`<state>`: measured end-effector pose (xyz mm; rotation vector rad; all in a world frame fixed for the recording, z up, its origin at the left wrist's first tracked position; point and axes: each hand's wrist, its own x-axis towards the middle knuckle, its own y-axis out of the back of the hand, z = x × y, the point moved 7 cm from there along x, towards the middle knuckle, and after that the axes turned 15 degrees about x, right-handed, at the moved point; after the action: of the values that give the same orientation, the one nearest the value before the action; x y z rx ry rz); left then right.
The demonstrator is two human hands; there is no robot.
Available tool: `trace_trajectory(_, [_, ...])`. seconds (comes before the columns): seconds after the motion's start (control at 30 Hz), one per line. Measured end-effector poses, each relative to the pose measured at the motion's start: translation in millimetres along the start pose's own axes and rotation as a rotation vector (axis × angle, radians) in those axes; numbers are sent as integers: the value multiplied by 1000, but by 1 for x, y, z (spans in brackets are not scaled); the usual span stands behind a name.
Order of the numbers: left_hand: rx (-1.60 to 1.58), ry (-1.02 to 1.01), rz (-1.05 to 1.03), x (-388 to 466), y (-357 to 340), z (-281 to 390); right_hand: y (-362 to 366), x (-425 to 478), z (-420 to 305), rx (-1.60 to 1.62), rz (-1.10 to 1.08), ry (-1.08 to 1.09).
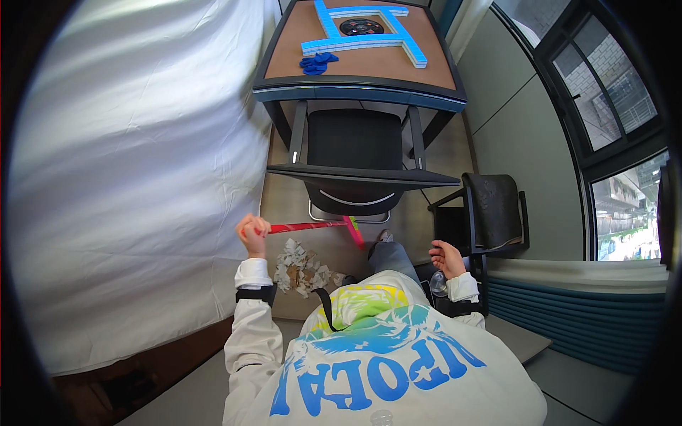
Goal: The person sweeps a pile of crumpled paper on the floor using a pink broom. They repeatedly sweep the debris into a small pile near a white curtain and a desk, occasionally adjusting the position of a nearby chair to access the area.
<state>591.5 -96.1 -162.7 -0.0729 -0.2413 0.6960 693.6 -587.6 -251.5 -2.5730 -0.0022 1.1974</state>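
My left hand (253, 234) is closed around the end of a red broom handle (306, 227). The handle runs to the right, and its pink and green broom head (354, 231) is near the foot of a black chair (354, 141). A heap of torn paper or cardboard scraps (301, 268) lies on the floor below the handle, to the left of my feet. My right hand (446, 258) is held out at the right with fingers loosely bent and holds nothing. A clear plastic or glass item (438, 284) is just beside its wrist.
Ahead stands a mahjong table (362, 82) with rows of blue-backed tiles (367, 40) and blue gloves or cloth (318, 63). White sheeting (144, 175) hangs along the left. Another black chair (490, 210) stands at the right, near the wall and window (602, 85).
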Motion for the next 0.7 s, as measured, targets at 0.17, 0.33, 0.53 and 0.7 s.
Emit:
trace_trajectory(0.17, [64, -25, 80, -28, 65, 13, -17, 5, 4, -61, -48, -12])
trace_trajectory(0.33, [115, -50, 154, -53, 84, 31, -31, 8, 4, -101, -91, 1])
trace_trajectory(0.53, [107, -79, 252, -91, 94, 56, -36, 14, 8, -105, -114, -23])
trace_trajectory(0.7, [107, -176, 438, -110, 86, 127, -43, 16, 14, -149, -136, -55])
